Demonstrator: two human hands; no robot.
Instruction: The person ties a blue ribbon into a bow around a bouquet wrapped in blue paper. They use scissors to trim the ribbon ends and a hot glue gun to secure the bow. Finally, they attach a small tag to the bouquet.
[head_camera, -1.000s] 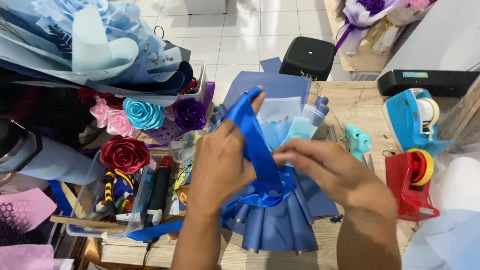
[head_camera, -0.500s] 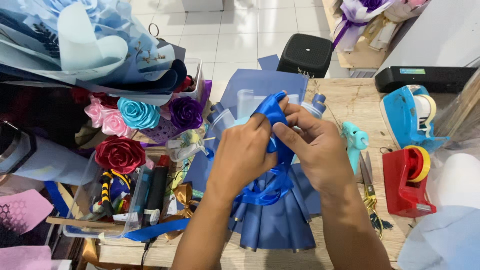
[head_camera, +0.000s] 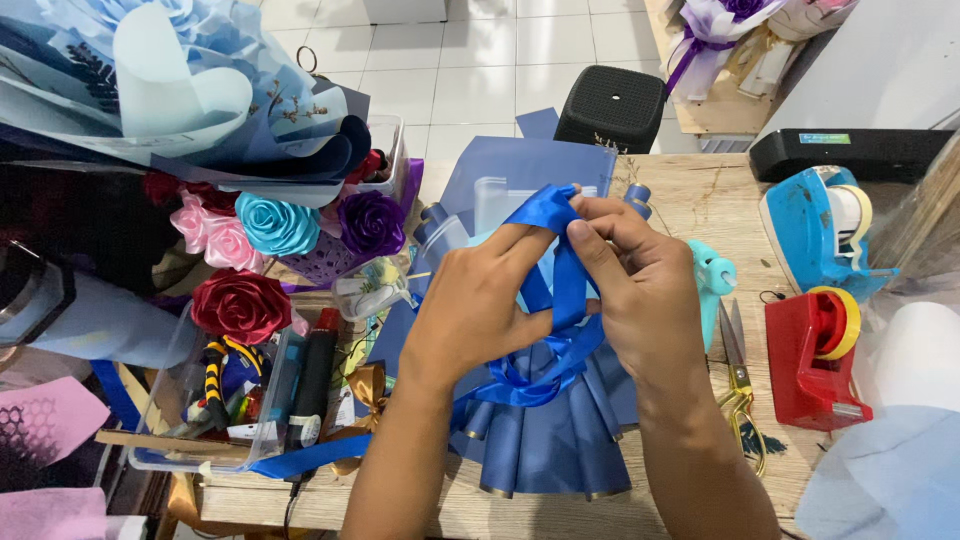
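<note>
A dark blue paper-wrapped bouquet (head_camera: 550, 440) lies on the wooden table (head_camera: 700, 190), its pleated base toward me. A shiny blue ribbon (head_camera: 565, 270) is wound around its neck and loops upward. My left hand (head_camera: 475, 305) pinches the ribbon loop from the left. My right hand (head_camera: 650, 290) grips the same ribbon from the right, fingertips meeting the left hand's at the top of the loop. A ribbon tail (head_camera: 310, 455) trails left along the table's front edge.
A red tape dispenser (head_camera: 815, 360) and a blue one (head_camera: 820, 225) stand at the right, with scissors (head_camera: 738, 385) and a teal glue gun (head_camera: 712, 275) beside my right hand. Paper roses (head_camera: 275, 225) and a clear tool box (head_camera: 230, 400) sit left. A black stool (head_camera: 612, 105) stands beyond.
My hands have come together from apart and now both pinch the ribbon loop above the bouquet's neck. The loop is shorter and tighter than a second ago.
</note>
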